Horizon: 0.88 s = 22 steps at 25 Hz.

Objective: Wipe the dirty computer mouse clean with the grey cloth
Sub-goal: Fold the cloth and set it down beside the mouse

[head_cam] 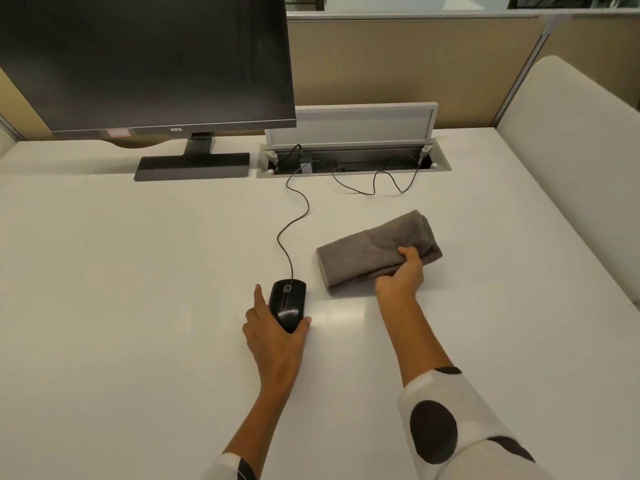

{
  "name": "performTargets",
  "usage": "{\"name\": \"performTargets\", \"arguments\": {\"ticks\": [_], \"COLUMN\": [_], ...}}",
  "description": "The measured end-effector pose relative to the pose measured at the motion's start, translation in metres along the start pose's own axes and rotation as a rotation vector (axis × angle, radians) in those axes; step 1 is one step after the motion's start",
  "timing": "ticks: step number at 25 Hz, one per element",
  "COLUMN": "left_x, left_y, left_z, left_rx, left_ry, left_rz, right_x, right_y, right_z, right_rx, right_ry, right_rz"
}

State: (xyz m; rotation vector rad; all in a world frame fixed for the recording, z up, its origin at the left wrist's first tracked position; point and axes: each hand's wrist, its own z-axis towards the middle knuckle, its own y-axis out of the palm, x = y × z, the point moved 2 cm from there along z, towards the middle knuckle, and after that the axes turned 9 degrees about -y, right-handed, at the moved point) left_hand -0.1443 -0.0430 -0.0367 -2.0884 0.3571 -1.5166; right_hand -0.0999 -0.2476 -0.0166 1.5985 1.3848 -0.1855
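Observation:
A black wired computer mouse lies on the white desk, near the middle. My left hand cups its rear, with the forefinger along its left side and the thumb at its right. To the right lies the folded grey cloth. My right hand grips the cloth's near right part, with fingers pinched into the fabric. The cloth still rests on the desk.
The mouse cable runs back to an open cable box with its lid raised. A dark monitor stands at the back left. A beige partition closes the far side; a cream chair back is at the right.

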Motion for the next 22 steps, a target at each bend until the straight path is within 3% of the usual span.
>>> {"name": "performTargets", "arguments": {"ticks": [4, 6, 11, 14, 16, 22], "left_x": [0.005, 0.008, 0.012, 0.014, 0.017, 0.037], "left_y": [0.006, 0.01, 0.018, 0.023, 0.022, -0.017], "left_z": [0.003, 0.004, 0.002, 0.0, -0.001, 0.024], "left_rx": [-0.007, -0.006, 0.015, 0.004, -0.02, 0.088], "left_ry": [0.017, 0.012, 0.005, 0.009, 0.016, 0.137], "left_rz": [0.042, 0.074, 0.18, 0.22, 0.238, 0.175], "right_x": [-0.02, -0.028, -0.049, -0.065, -0.089, -0.224], "right_y": [-0.031, -0.046, -0.064, -0.056, -0.036, 0.058], "right_z": [0.024, 0.032, 0.032, 0.019, 0.003, -0.086], "right_rx": [-0.02, -0.08, -0.204, -0.301, -0.427, -0.932], "right_ry": [-0.167, -0.126, 0.032, 0.03, -0.066, -0.664], "right_rz": [-0.552, -0.78, -1.033, -1.086, -1.06, -0.671]}}
